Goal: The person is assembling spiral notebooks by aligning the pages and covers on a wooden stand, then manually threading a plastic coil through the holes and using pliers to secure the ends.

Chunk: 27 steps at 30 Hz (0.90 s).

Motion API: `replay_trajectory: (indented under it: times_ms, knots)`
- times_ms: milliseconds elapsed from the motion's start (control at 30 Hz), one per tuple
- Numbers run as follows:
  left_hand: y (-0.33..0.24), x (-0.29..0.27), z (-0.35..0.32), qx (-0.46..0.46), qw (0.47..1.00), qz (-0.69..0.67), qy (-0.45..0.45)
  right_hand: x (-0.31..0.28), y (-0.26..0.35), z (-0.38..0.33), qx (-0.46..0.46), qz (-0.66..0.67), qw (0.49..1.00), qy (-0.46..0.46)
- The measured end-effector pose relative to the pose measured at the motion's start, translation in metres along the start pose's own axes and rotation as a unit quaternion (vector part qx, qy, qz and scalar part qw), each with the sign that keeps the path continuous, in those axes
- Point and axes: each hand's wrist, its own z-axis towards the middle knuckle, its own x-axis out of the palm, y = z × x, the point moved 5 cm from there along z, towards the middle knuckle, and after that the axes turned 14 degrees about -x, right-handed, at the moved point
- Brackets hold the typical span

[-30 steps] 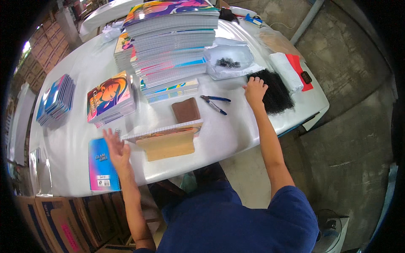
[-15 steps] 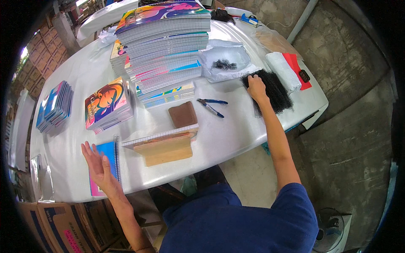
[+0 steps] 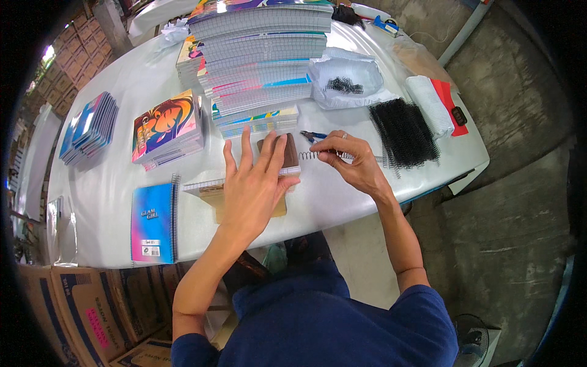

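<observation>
My right hand (image 3: 356,160) pinches a thin dark spiral binding coil (image 3: 310,156) between thumb and fingers. The coil's left end is at the right end of an unbound notebook (image 3: 199,187); whether it has entered the holes, I cannot tell. My left hand (image 3: 252,194) lies over that notebook with fingers spread, the fingertips by a brown block (image 3: 287,150) and the thumb near the right end. Below the notebook, a tan wooden piece (image 3: 278,207) is partly covered by my hand. Pliers (image 3: 310,136) with dark blue handles lie just beyond my right hand, partly hidden.
A tall stack of notebooks (image 3: 263,67) stands behind my hands. Smaller stacks (image 3: 168,128) sit to the left, near a blue-and-pink spiral notebook (image 3: 153,223). At right are a pile of black coils (image 3: 403,134), a white wrapping with coils (image 3: 345,73) and a red strip (image 3: 449,104).
My right hand has left the coil pile and come left with one coil. My left hand has moved right, from above the blue-and-pink notebook onto the unbound one. The view has shifted slightly.
</observation>
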Motion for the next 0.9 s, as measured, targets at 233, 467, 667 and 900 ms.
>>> replay_trajectory:
  times_ms: [233, 467, 667, 900]
  knots:
    - [0.002, 0.009, 0.002, 0.012, 1.0, -0.001, -0.022, 0.007, -0.003, -0.006, 0.006, 0.107, 0.994, -0.014]
    - [0.003, 0.012, 0.001, 0.004, 0.999, 0.024, 0.023, 0.012, -0.009, -0.008, 0.137, 0.145, 0.973, 0.119]
    - [-0.014, 0.002, -0.005, 0.075, 0.995, -0.066, 0.025, 0.021, 0.007, -0.003, -0.009, 0.068, 0.969, 0.239]
    - [-0.024, 0.018, -0.009, 0.06, 0.996, -0.03, 0.063, 0.052, -0.098, 0.032, -0.13, -0.079, 0.948, 0.281]
